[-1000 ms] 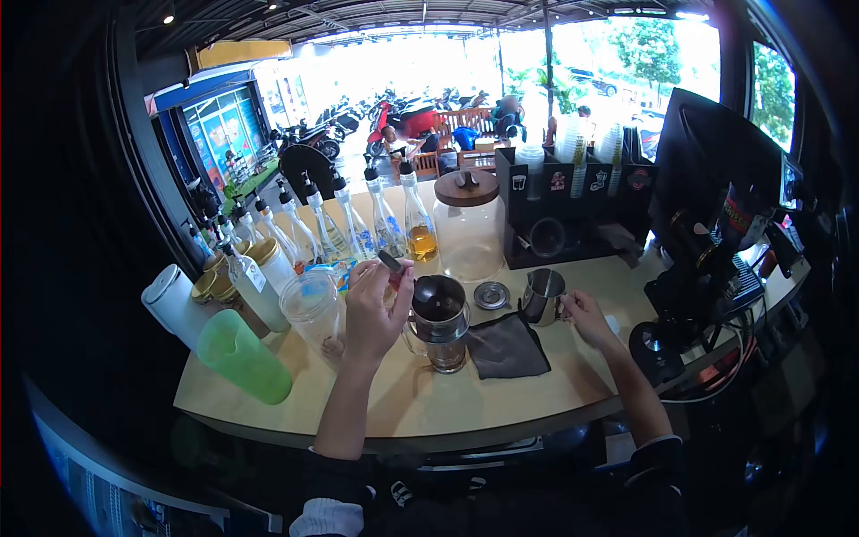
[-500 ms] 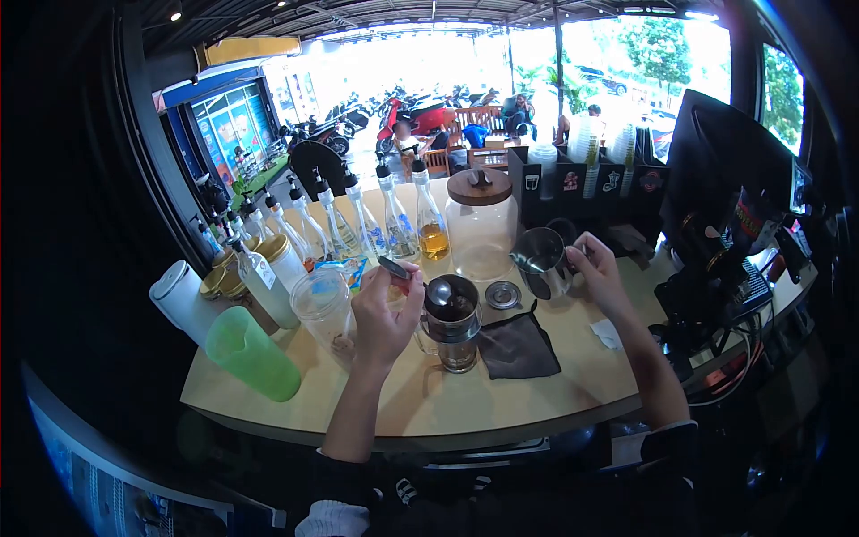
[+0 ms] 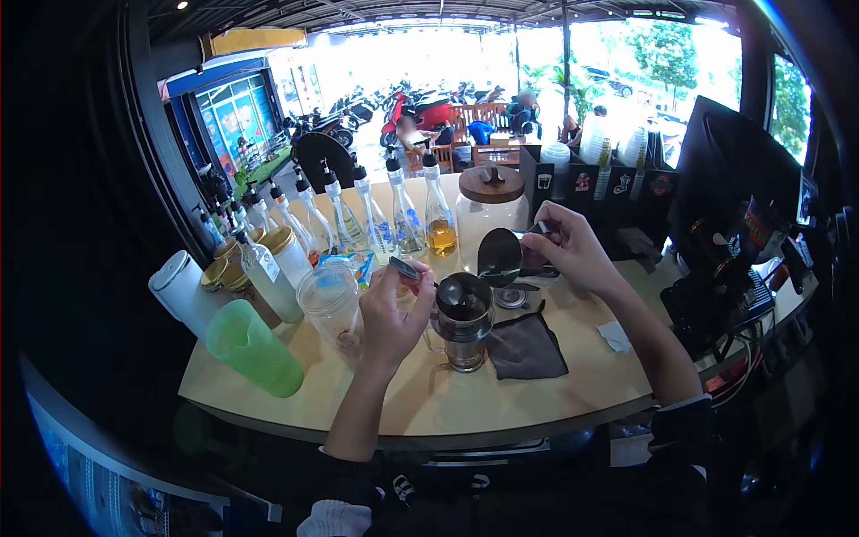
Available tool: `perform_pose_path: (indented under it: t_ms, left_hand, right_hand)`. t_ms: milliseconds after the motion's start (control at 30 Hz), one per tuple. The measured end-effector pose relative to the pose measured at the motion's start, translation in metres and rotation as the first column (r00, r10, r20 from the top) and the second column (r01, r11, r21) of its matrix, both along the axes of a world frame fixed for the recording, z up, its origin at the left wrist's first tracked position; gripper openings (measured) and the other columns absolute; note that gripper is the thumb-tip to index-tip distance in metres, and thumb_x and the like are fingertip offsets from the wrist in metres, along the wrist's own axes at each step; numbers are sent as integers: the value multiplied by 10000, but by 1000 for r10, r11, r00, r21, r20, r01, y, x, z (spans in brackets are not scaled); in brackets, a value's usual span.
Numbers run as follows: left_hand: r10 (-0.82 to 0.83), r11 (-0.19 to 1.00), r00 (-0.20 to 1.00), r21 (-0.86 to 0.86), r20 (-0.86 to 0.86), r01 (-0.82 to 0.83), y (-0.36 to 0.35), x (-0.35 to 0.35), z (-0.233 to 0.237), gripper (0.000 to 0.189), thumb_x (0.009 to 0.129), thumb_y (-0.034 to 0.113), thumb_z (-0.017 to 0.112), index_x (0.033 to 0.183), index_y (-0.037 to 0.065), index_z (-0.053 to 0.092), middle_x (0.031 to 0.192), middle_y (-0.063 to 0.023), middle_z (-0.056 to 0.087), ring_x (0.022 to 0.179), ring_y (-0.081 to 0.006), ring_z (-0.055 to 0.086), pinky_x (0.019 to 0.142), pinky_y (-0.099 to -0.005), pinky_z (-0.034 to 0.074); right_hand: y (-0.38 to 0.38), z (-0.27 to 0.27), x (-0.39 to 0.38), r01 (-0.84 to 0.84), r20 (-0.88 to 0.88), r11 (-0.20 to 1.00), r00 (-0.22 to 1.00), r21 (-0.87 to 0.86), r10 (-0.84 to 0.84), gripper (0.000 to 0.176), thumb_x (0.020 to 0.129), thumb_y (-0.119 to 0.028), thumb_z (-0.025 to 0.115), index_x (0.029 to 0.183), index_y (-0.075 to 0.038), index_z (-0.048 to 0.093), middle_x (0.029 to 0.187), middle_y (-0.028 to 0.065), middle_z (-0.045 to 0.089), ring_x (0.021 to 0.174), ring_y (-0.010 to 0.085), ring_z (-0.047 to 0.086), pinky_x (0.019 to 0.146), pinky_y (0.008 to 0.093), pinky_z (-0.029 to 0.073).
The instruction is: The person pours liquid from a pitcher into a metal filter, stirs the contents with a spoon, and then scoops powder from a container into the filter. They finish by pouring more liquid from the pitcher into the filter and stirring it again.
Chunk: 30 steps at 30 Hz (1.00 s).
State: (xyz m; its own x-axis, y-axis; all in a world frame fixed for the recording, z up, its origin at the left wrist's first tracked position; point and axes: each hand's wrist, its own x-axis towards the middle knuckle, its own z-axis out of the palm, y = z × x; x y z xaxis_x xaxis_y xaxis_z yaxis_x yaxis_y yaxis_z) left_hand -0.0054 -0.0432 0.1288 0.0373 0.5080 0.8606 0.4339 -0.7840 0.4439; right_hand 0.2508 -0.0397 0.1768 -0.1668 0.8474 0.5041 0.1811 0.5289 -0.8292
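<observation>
My left hand [image 3: 391, 313] is closed around the handle of a metal spoon [image 3: 451, 292], whose bowl sits at the mouth of a metal coffee filter [image 3: 467, 329]. The filter rests on a glass mug [image 3: 465, 362] and has dark contents. In my right hand [image 3: 570, 246] is a metal pitcher [image 3: 499, 256], gripped by its handle and tilted left over the filter's rim. Whether liquid flows from it I cannot make out. A small metal lid [image 3: 511, 298] lies behind the filter, partly hidden. Beside the mug, a dark folded cloth [image 3: 528, 349] lies on the counter.
A clear jar [image 3: 329, 300] and a green jug [image 3: 255, 353] stand left of my hands. Several pump bottles [image 3: 440, 228] line the back, with a wood-lidded glass jar [image 3: 492, 210] beside them. A cup holder [image 3: 595, 183] and a dark monitor [image 3: 738, 179] stand right.
The pitcher has moved left and tipped from upright toward the filter. My right hand has risen and turned with it. My left hand keeps the spoon at the filter's mouth.
</observation>
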Motion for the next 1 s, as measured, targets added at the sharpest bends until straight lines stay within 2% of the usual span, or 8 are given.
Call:
perform_pose_path:
  t_ms: [67,300,367,500,567,1000]
  left_hand:
    - [0,1000,1000,-3,0,0,0,0,0,86,816,77,663,875,35,618,719,-66,634,682,-173,604,644,-310,480]
    - [-10,1000,1000,-13,17,10,0,0,0,82,814,77,665,871,40,618,725,-64,634,683,-174,603,646,-309,479]
    - [-16,1000,1000,-19,16,17,0,0,-1,80,814,77,666,867,43,617,729,-63,635,684,-173,602,648,-309,478]
    - [-8,1000,1000,-18,8,8,0,0,-1,79,814,76,665,864,39,615,731,-63,635,685,-172,601,651,-310,477]
    - [-20,1000,1000,-7,11,20,1,0,-1,77,814,72,662,862,36,614,730,-63,635,687,-172,603,652,-311,477]
    - [0,1000,1000,12,-5,0,-1,0,0,74,812,55,662,863,41,610,692,-49,629,682,-176,609,663,-312,475]
  right_hand:
    - [6,1,1,56,215,992,973,114,-79,214,868,-98,649,832,11,468,686,-20,425,631,25,411,540,213,376]
    - [3,14,-16,66,218,995,973,79,-81,239,841,-112,673,825,9,468,676,-13,396,642,45,391,546,243,369]
    - [-2,21,-20,102,316,987,939,126,-137,239,834,-121,676,827,9,476,675,11,426,643,57,404,555,254,381]
    - [-2,24,-23,122,354,986,922,113,-154,251,821,-140,683,844,18,490,684,45,464,633,76,421,560,263,390]
    - [0,23,-24,101,367,977,915,190,-166,262,841,-129,677,790,-39,437,654,-45,351,599,22,316,507,219,281]
    - [-3,27,-31,86,365,980,919,178,-147,244,829,-121,685,805,-21,464,644,-38,373,589,30,327,504,221,294]
